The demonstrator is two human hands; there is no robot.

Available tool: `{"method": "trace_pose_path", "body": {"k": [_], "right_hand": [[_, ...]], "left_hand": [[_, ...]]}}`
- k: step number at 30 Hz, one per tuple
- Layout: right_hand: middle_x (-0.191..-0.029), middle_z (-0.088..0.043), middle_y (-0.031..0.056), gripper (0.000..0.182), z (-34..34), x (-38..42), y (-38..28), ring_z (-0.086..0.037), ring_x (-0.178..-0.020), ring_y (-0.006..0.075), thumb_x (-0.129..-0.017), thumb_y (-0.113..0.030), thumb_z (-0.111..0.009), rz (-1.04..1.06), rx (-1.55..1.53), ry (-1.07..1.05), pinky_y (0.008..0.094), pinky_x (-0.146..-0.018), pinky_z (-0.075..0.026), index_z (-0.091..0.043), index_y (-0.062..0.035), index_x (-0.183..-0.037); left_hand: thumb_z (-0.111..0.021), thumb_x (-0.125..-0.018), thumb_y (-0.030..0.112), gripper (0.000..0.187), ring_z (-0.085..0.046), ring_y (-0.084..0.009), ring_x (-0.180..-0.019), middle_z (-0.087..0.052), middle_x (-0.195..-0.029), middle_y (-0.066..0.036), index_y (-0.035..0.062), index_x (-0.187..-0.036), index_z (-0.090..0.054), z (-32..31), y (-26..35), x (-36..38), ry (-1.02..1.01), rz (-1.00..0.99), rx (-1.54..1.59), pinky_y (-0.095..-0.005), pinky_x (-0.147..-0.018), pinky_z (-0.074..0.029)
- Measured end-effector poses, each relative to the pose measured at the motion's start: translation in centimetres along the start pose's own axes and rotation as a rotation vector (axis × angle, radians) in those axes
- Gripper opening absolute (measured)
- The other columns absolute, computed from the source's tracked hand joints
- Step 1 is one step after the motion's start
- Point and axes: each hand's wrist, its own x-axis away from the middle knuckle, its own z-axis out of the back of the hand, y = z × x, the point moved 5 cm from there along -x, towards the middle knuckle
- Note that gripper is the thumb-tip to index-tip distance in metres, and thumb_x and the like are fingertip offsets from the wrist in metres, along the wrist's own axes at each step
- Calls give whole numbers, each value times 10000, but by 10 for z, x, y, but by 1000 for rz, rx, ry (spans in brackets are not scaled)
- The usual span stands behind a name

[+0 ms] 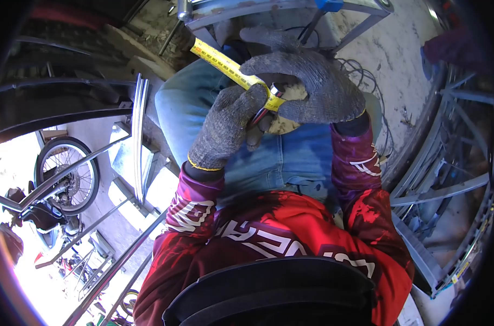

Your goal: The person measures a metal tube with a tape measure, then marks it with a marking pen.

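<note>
My left hand (222, 122), in a grey knitted glove, is closed on a yellow measuring tape (222, 61) and a slim red and dark object (260, 116). The tape's printed blade slants up to the left and bends near my left fingertips. My right hand (328, 87), gloved alike, curves round the bend, its thumb against the lower part of the tape and its forefinger by the blade's edge. Between the hands is a small shiny metal piece (278, 89). Whether it belongs to the tape is unclear. Both hands are above my lap.
A grey metal frame (361, 30) stands ahead. Metal bars (140, 141) are at the left, beyond them a motorcycle wheel (67, 174). More metal frames (448, 193) are at the right, near dark cables (372, 81) on the floor. A purple sleeve-like cloth (448, 48) shows at upper right.
</note>
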Motion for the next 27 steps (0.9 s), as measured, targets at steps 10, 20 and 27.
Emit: {"method": "trace_pose_path", "body": {"k": [10, 20, 27], "right_hand": [[-1450, -498, 141, 596, 1, 3, -3, -458, -1350, 381, -646, -285, -873, 7, 203, -80, 498, -1099, -385, -665, -121, -1180], [-1174, -640, 115, 441, -17, 13, 10, -618, -1125, 308, -757, -234, -822, -115, -7, 11, 412, -954, -497, -644, -77, -1129], [-1109, -670, 125, 478, -19, 13, 11, -669, -980, 245, -740, -155, -834, -414, 52, -111, 358, -854, -538, -625, -15, -1146]], "left_hand": [[-515, -1021, 310, 351, -542, -119, -444, -587, -636, -49, -13, -986, -649, 2, -7, 0, -40, 291, 120, -258, -414, -416], [-513, -1021, 280, 322, -529, -109, -426, -603, -675, -46, 17, -1134, -662, 16, 12, 4, -83, 56, -156, -243, -401, -423], [-598, -978, 339, 353, -534, -95, -438, -596, -645, -40, -3, -1003, -681, 23, 28, 3, -18, -264, -332, -247, -413, -426]]}}
